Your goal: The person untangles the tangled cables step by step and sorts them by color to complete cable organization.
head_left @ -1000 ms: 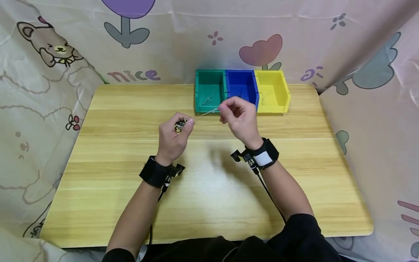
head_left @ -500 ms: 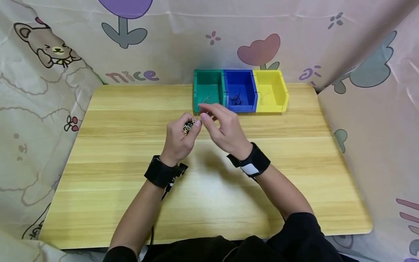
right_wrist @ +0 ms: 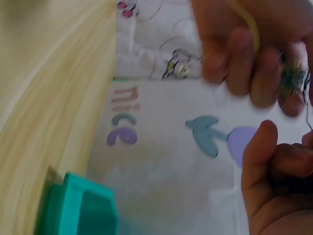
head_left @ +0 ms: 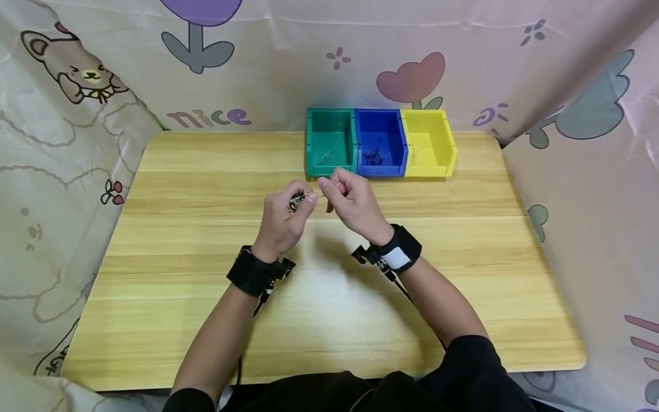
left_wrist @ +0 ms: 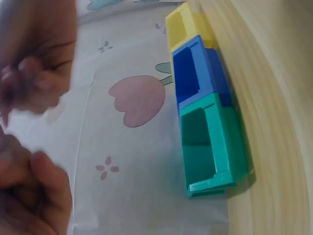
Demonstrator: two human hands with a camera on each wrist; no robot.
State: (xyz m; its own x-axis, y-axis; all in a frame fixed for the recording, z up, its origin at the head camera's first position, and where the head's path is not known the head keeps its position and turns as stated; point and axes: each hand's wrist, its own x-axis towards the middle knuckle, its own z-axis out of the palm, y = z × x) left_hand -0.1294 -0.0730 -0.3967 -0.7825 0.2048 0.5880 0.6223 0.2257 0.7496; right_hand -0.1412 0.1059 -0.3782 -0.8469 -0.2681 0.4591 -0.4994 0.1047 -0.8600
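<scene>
My left hand [head_left: 282, 223] grips a tangled bundle of threads [head_left: 297, 200], mixed black, white and yellow, between curled fingers and thumb. Close to its right, my right hand [head_left: 356, 207] has thumb and index finger pinched on a thin thread that runs from the bundle. In the right wrist view, a dark thread [right_wrist: 307, 110] hangs from the bundle [right_wrist: 292, 78] toward the right fingertips [right_wrist: 264, 137], and a yellow thread [right_wrist: 249, 22] crosses the left palm. Both hands look blurred in the left wrist view, where the bundle is hidden.
Behind the hands, three joined bins stand at the table's back edge: green [head_left: 331, 170] with a pale thread, blue [head_left: 381, 170] with black threads, yellow [head_left: 429, 170] with faint pale threads. A printed cloth [head_left: 288, 68] hangs behind the wooden table [head_left: 206, 257].
My right hand has come back left and down, close to the left hand, from where it stretched a pale thread. The left hand has shifted slightly right, still holding the bundle.
</scene>
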